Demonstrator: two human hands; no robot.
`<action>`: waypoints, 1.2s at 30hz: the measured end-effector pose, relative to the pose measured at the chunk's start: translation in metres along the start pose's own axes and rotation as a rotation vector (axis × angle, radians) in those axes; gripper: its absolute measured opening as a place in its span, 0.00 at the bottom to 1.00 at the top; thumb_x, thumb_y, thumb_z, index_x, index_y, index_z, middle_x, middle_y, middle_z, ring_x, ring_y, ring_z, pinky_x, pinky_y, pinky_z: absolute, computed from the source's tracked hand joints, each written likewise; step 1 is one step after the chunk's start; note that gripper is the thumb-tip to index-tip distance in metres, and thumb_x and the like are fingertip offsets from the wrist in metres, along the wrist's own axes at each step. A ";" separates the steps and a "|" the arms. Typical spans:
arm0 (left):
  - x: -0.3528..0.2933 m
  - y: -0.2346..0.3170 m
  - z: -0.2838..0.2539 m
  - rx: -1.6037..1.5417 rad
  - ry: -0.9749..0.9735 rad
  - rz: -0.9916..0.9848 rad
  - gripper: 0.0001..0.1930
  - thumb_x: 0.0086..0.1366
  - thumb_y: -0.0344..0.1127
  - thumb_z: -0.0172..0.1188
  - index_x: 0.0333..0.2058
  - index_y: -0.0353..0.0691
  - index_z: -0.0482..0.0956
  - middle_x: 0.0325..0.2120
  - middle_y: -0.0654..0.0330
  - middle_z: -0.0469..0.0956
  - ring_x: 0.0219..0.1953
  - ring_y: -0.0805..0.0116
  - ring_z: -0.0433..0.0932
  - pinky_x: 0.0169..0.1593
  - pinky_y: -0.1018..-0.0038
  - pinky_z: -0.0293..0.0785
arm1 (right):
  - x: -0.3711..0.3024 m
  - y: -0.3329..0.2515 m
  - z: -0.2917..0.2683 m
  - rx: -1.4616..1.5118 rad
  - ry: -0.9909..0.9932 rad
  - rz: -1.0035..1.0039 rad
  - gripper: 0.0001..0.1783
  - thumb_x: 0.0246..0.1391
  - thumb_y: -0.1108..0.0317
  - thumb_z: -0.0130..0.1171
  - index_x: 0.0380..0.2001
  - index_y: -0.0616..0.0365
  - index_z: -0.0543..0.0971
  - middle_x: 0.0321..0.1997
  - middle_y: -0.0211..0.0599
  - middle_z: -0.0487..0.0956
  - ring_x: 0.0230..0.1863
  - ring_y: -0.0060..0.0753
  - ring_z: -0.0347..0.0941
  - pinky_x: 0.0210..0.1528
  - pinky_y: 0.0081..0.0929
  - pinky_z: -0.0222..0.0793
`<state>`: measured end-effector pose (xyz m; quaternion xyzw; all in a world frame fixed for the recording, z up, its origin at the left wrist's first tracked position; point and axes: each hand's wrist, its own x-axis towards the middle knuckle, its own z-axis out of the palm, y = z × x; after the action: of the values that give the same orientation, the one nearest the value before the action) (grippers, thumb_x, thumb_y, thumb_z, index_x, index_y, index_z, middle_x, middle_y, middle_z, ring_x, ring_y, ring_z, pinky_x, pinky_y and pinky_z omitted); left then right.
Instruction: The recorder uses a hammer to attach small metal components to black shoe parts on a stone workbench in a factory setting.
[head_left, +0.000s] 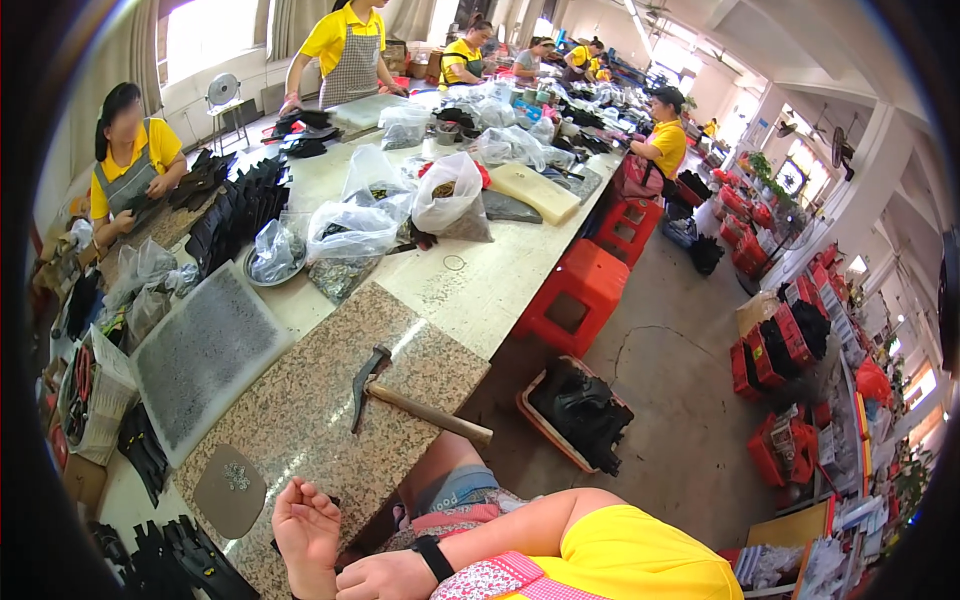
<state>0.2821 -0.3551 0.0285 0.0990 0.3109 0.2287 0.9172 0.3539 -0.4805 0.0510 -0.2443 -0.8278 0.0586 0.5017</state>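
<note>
My left hand (307, 528) is raised at the lower edge, over the near corner of a speckled stone slab (330, 350). Its fingers are loosely bent, with nothing visible in them. Against the left wrist lies my right hand (388, 577), with a black band on its wrist; its fingers are mostly hidden. Beside the left hand, small silvery metal pieces (237, 476) are heaped on a brown rounded pad (228, 505). A hammer (425, 408) with a wooden handle and dark curved head rests on the slab, its handle end overhanging the edge.
Left of the slab lie a translucent board (205, 350), a white basket (100, 395) and black pieces (185, 560). Plastic bags of small parts (452, 195) stand farther up the table. Red stools (575, 295) and a crate of black pieces (575, 415) are at right. Co-workers (135, 165) sit and stand around.
</note>
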 end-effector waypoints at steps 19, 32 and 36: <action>-0.022 -0.017 0.003 0.882 -0.034 0.225 0.06 0.69 0.33 0.54 0.40 0.39 0.77 0.29 0.60 0.81 0.27 0.71 0.78 0.30 0.78 0.74 | -0.012 -0.001 0.006 0.107 0.012 0.117 0.08 0.59 0.66 0.54 0.30 0.58 0.71 0.32 0.41 0.70 0.36 0.47 0.69 0.39 0.38 0.68; -0.008 -0.006 0.049 0.662 0.056 0.793 0.06 0.70 0.32 0.50 0.37 0.38 0.75 0.22 0.62 0.77 0.22 0.78 0.71 0.27 0.83 0.67 | -0.007 -0.009 -0.002 0.179 0.059 0.603 0.11 0.55 0.59 0.61 0.30 0.54 0.73 0.27 0.42 0.74 0.28 0.49 0.74 0.29 0.40 0.70; -0.020 -0.008 0.045 0.705 -0.017 0.866 0.05 0.69 0.30 0.53 0.40 0.37 0.77 0.27 0.62 0.77 0.29 0.74 0.74 0.35 0.79 0.72 | -0.011 -0.009 -0.005 0.119 -0.015 0.757 0.17 0.53 0.53 0.62 0.33 0.57 0.77 0.25 0.48 0.77 0.26 0.54 0.76 0.29 0.43 0.72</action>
<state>0.2989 -0.3740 0.0720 0.5204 0.2921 0.4659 0.6533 0.3588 -0.4941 0.0477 -0.5027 -0.6780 0.2892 0.4517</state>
